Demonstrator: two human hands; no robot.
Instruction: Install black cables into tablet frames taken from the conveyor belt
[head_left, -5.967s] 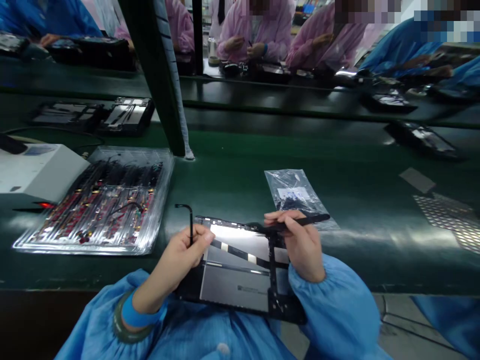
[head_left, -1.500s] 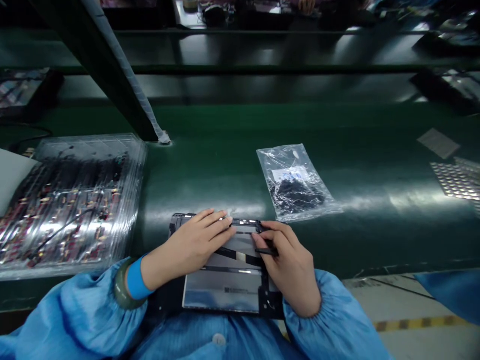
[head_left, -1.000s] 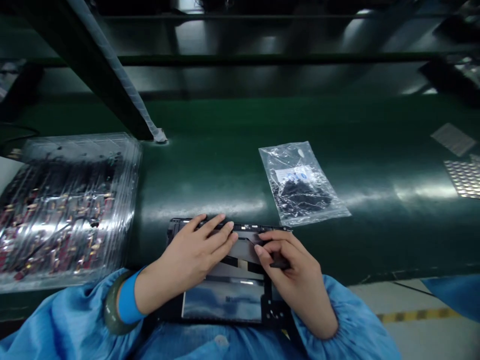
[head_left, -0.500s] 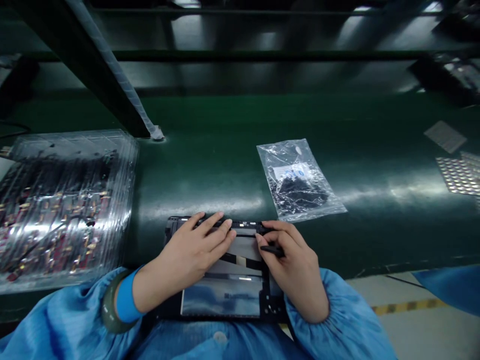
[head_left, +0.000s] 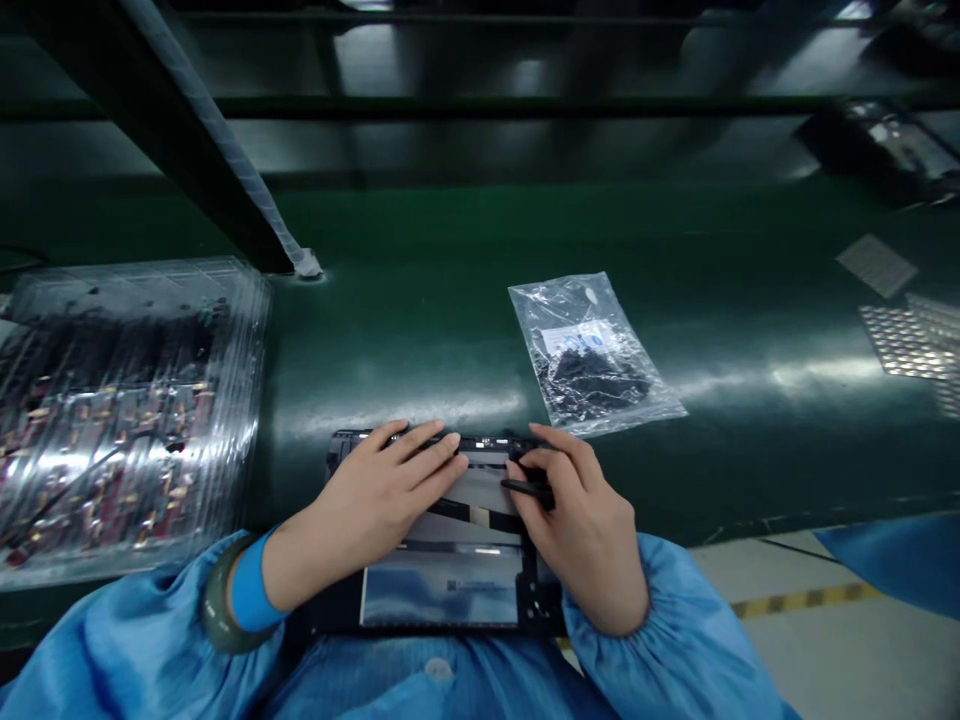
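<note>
black frame (head_left: 442, 590) lies at lower centre across the belt (head_left: 450, 330) edge, left hand (head_left: 367, 510) spread flat on its top edge to steady it, right hand (head_left: 577, 520) pinching a thin stylus (head_left: 529, 488) there, bag (head_left: 589, 355) just above, tray (head_left: 112, 400) at left.

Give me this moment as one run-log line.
left hand: flat on open tablet chassis, fingers on its top edge | right hand: pinching black stylus tool | parts bag: beyond, untouched
</note>
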